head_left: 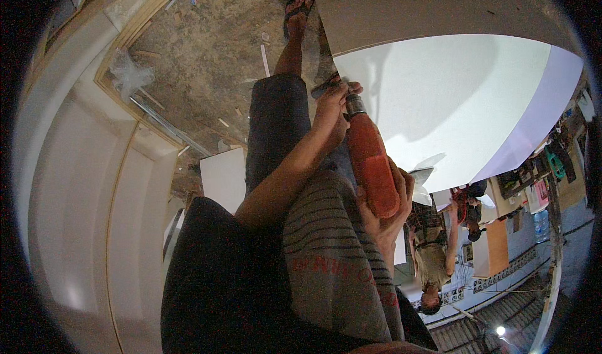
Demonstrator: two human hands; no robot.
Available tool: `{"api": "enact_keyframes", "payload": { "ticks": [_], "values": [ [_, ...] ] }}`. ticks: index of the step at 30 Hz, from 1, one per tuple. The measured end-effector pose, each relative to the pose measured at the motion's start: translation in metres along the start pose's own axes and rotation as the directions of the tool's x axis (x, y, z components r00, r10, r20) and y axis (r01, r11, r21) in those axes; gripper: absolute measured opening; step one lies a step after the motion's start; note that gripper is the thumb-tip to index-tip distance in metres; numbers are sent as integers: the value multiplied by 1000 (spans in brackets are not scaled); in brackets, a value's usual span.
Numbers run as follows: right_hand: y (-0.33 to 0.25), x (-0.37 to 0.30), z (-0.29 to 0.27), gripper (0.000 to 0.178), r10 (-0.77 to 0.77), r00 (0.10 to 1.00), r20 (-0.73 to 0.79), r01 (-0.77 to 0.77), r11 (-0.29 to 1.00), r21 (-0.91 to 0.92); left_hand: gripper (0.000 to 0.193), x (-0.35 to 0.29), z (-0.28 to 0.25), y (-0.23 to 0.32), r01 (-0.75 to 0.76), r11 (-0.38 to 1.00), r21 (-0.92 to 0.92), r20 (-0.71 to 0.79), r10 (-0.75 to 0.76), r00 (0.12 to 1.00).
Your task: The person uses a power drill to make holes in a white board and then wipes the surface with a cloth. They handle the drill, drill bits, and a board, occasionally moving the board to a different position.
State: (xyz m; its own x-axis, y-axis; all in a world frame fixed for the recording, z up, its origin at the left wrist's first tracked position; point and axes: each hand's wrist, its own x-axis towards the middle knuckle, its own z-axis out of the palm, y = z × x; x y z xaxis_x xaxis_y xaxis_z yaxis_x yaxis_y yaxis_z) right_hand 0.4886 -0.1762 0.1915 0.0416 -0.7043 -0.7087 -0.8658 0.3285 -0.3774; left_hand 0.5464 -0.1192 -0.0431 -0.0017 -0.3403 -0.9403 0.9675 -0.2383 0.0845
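Observation:
An orange-red hand-held power tool (370,156) with a long rounded body and a grey metal collar is held between my two hands. My right hand (385,213) wraps round its near end. My left hand (335,109) is closed at its front end, by the collar; what lies under those fingers is partly hidden. The tool's front is close to the left edge of a large white panel (433,103). Whether its tip touches that edge I cannot tell. Shadows fall across the panel's white face.
A pale open cabinet frame (106,141) lines the left side. Clear plastic film (132,72) and thin strips lie on the dirty floor (200,53). A white board (222,178) is beside my leg. Two people appear at the right, near a wall and a lit bulb (500,331).

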Motion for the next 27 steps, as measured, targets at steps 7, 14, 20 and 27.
{"api": "enact_keyframes", "payload": {
  "ticks": [7, 14, 20, 27],
  "values": [
    [-13, 4, 0, 63, 3, 1000, -5, -3, 1000, -9, 37, -1, -2, 9, 94, 995, 24, 7, -94, 996],
    [-14, 7, 1, 61, 14, 1000, -19, -15, 999, -49, 43, -63, 44, 51, 403, 878, -257, 192, -362, 912],
    [-25, 12, -1, 60, 31, 1000, 0, -31, 995, -94, 50, -65, 40, 41, 417, 859, -297, 305, -328, 894],
    [-22, 16, -2, 66, -26, 1000, 9, 27, 984, -174, 43, -66, 50, 48, 458, 810, -365, 219, -403, 888]
  ]
}}
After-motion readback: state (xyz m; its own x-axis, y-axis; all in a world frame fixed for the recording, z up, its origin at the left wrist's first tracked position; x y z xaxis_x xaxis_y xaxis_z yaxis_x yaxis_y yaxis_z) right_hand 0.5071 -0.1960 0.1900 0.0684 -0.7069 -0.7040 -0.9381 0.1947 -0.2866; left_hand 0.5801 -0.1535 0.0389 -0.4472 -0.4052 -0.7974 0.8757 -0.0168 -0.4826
